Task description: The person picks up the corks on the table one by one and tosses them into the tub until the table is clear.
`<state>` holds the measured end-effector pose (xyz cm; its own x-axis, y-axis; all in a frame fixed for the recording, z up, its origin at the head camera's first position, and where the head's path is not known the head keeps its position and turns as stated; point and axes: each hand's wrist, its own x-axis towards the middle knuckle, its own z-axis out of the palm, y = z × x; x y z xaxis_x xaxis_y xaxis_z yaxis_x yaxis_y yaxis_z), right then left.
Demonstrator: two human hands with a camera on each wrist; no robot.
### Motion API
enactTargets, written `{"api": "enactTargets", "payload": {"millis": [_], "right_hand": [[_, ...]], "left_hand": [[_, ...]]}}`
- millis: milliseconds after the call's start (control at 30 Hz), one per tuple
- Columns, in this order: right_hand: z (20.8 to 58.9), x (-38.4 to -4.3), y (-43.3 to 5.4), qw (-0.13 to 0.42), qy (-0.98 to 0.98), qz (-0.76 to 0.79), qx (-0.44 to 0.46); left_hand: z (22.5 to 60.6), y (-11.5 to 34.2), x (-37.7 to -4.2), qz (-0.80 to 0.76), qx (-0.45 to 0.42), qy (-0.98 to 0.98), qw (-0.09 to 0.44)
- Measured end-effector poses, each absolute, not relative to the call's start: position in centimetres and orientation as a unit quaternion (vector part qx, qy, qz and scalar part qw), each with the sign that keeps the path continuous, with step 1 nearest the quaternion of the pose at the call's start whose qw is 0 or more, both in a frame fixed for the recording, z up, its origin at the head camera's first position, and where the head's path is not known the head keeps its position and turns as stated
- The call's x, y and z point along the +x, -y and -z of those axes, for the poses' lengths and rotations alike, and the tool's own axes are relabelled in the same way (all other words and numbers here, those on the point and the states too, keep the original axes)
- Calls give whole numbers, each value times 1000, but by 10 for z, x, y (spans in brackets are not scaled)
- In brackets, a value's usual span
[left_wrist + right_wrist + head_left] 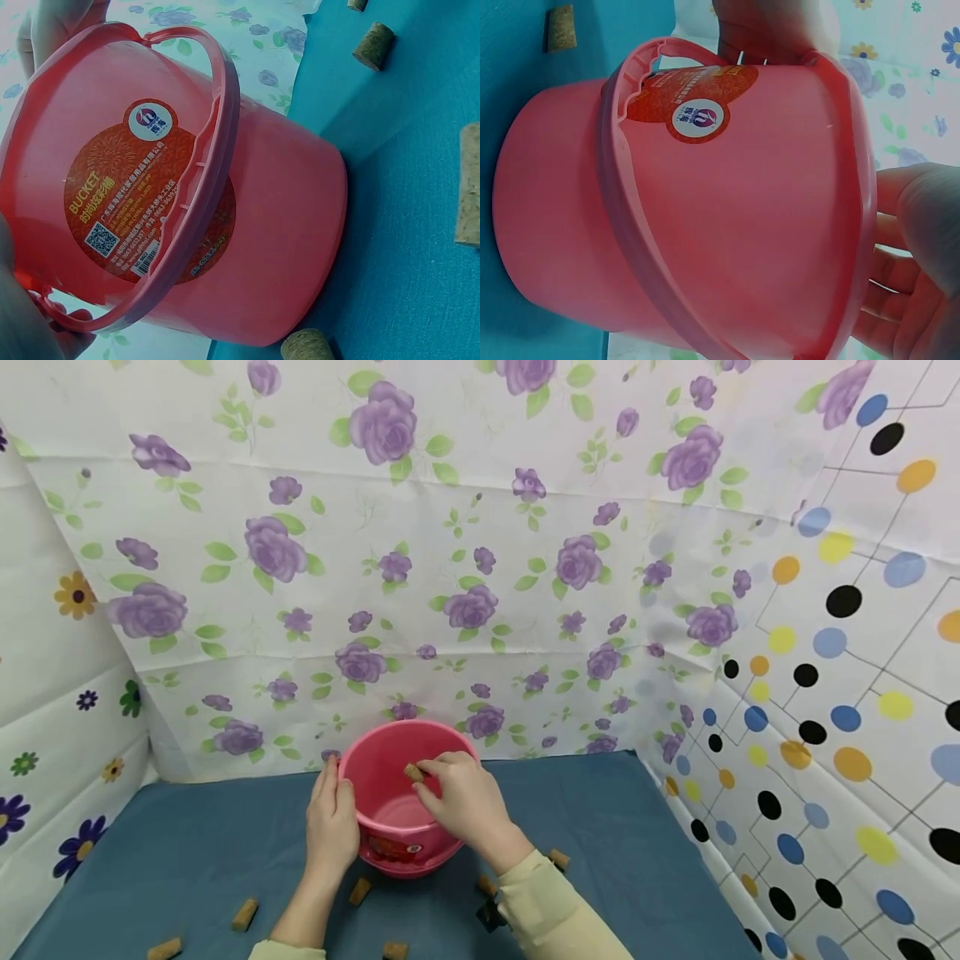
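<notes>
A pink bucket (pixel 397 852) stands upright on the blue-covered table, its handle (pixel 229 112) folded down across the front over a red label. My left hand (pixel 332 818) rests against the bucket's left side at the rim, fingers straight. Over the bucket's mouth, my right hand (pixel 468 793) pinches a small cork (pixel 413 772) between thumb and fingertips. That cork is hidden by the bucket wall in both wrist views. Just left of the bucket's base lies another cork (pixel 360 891).
More corks lie around the front of the table: one cork (pixel 244 914) left of the left forearm, a cork (pixel 164 949) at the front left, a cork (pixel 395 951) near the front edge, and a cork (pixel 558 859) beside the right sleeve. Flowered sheeting (pixel 450 568) rises behind the table.
</notes>
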<state>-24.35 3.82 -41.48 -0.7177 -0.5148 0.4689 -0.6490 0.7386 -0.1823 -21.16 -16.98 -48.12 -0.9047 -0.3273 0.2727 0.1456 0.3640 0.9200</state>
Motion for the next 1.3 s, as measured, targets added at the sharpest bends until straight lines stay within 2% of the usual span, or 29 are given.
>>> {"api": "enactTargets", "payload": {"millis": [600,1300], "right_hand": [[414,-243,-32,186,919,-153,312],[415,-229,-73,216,910,-213,282]], "left_hand": [[484,170,-212,558,53,799,220],[484,170,-212,563,60,797,212]]}}
